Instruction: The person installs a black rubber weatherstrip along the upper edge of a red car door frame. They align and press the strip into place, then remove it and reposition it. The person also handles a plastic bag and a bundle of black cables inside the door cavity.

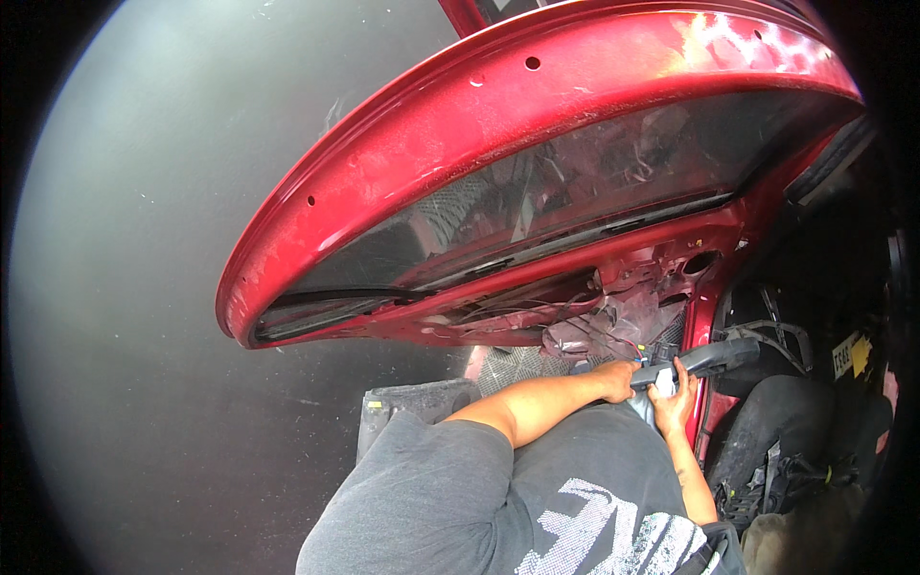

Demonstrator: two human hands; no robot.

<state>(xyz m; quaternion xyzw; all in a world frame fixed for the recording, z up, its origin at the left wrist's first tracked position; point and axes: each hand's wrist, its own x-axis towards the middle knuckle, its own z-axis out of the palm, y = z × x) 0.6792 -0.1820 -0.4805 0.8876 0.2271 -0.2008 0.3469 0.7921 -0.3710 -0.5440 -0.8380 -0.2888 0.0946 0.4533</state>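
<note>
A long dark grey plastic trim piece (704,362), shaped like a door armrest, lies across in front of my body. My left hand (618,380) is closed around its left end. My right hand (676,398) grips it from below near the middle, with fingers reaching over the top. Just beyond my hands, coloured wires and a connector (644,355) show. Past them stands a red car door (479,144), its inner side bare metal with openings. Crumpled clear plastic sheeting (613,326) hangs loose on the lower door.
To my right is the dark car interior with a black seat (767,431). A grey panel-like piece (417,402) sits left of my body. The dark floor (192,287) stretches out on the left. The door's window glass (575,182) spans its upper frame.
</note>
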